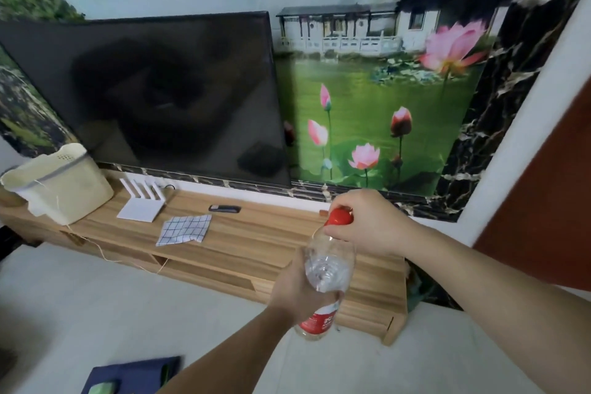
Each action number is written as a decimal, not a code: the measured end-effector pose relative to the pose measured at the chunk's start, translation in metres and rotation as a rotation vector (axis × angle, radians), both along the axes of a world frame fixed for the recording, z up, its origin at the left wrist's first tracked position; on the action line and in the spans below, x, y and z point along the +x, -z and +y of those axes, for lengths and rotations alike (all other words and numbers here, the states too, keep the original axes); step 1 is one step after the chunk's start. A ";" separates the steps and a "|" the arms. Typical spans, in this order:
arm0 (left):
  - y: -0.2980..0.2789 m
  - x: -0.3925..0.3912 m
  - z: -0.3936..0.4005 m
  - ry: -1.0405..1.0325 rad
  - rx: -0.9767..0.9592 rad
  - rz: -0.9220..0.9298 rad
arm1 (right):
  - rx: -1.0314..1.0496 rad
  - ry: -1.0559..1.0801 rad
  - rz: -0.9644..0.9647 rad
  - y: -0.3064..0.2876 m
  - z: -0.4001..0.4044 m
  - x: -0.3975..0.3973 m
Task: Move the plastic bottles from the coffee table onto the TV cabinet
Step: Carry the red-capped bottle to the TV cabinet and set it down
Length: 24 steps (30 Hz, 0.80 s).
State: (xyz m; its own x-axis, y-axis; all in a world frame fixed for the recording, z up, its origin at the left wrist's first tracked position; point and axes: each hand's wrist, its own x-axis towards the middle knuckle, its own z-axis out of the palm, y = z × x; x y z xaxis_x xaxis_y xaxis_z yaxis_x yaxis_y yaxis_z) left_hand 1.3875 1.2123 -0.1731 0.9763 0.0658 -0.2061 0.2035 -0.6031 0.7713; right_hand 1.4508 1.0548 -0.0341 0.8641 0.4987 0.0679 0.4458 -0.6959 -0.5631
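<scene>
Our left hand (pixel 295 293) has its grip wrapped around the middle of a clear plastic bottle (pixel 327 272), fingers pressed against its far side, just above the red label. Our right hand (pixel 367 222) pinches the red cap (pixel 339 217) from above, fingertips closed on it. Held this way, the bottle is tilted, cap away from us and base toward us, in the air over the front right part of the TV cabinet (pixel 256 243); its base hangs past the cabinet's front edge, above the pale floor (pixel 96 313). It does not touch the wood.

On the cabinet top we see a checked cloth (pixel 185 230) lying flat, a white router (pixel 140 206) with upright antennas behind it, a dark remote (pixel 224 208) near the wall, and a cream plastic basket (pixel 60 185) at the left end. A dark television (pixel 153 96) is mounted above, beside a lotus mural (pixel 383 99).
</scene>
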 end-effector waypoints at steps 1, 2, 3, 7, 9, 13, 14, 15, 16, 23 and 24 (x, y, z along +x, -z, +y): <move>0.002 0.017 0.001 0.002 -0.013 0.000 | -0.021 -0.002 0.004 0.001 0.001 0.017; 0.005 0.034 0.003 0.006 -0.027 0.003 | -0.044 -0.007 0.017 0.002 0.004 0.034; 0.009 0.052 0.004 0.016 -0.033 0.002 | -0.073 -0.015 0.030 0.004 0.007 0.051; 0.029 0.122 0.020 0.096 -0.076 0.019 | -0.156 0.016 0.065 0.017 0.021 0.114; 0.040 0.160 0.033 0.164 -0.114 0.024 | -0.160 0.055 0.082 0.027 0.032 0.144; 0.050 0.227 0.055 0.270 -0.278 0.047 | -0.196 0.084 0.064 0.042 0.060 0.196; 0.053 0.241 0.060 0.270 -0.298 0.040 | -0.196 0.094 0.058 0.046 0.065 0.207; 0.057 0.254 0.065 0.257 -0.312 0.033 | -0.197 0.106 0.058 0.051 0.069 0.218; 0.060 0.267 0.069 0.234 -0.329 0.032 | -0.204 0.117 0.061 0.056 0.072 0.228; 0.097 0.352 0.069 0.209 -0.237 -0.006 | -0.256 0.179 0.132 0.109 0.078 0.307; 0.106 0.362 0.066 0.203 -0.227 -0.005 | -0.263 0.184 0.141 0.119 0.078 0.318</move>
State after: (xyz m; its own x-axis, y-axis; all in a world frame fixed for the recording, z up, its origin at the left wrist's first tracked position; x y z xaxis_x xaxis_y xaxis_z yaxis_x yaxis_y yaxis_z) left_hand 1.7499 1.2781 -0.2795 0.9658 -0.1783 -0.1882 0.0919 -0.4431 0.8917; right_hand 1.7689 1.1329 -0.1535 0.9328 0.3182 -0.1690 0.2298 -0.8868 -0.4011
